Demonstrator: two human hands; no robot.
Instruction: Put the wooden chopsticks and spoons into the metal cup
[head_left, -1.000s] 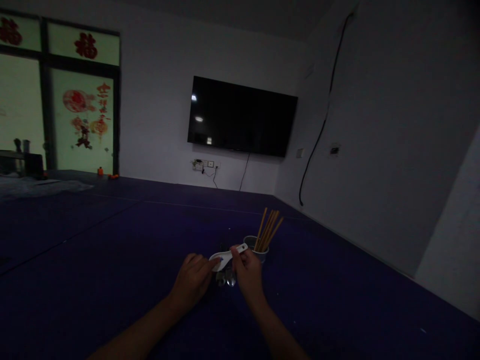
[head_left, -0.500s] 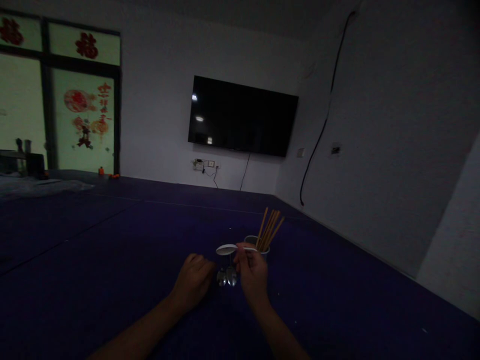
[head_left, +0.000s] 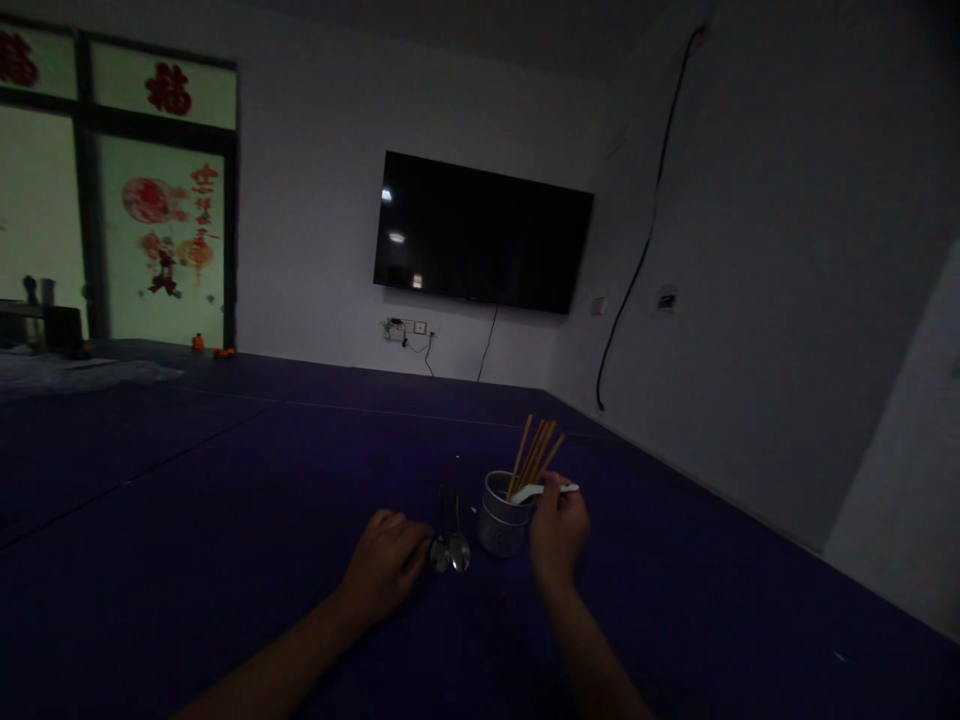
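Observation:
My right hand (head_left: 560, 530) is closed on the handle of a white soup spoon (head_left: 531, 492). The spoon lies nearly level, its bowl over the rim of a grey metal cup (head_left: 502, 525). Several wooden chopsticks (head_left: 536, 455) stand tilted in that cup. To the cup's left, two metal spoons (head_left: 450, 552) lie side by side on the purple tabletop (head_left: 300, 480), bowls toward me. Beside them my left hand (head_left: 386, 560) rests on the table, fingers loosely bent and thumb apart. Its fingertips are close to the left spoon; whether they touch it I cannot tell.
A dark television (head_left: 484, 235) hangs on the far wall above some sockets and cords. On the right wall a black cable (head_left: 637, 265) hangs down. Plastic sheeting (head_left: 82, 375) lies at the far left, with small orange objects (head_left: 223, 352) near the door.
My right hand has moved right with the white spoon, from above the metal spoons to the cup, where the spoon's bowl is now over the rim. My left hand has stayed nearly in place.

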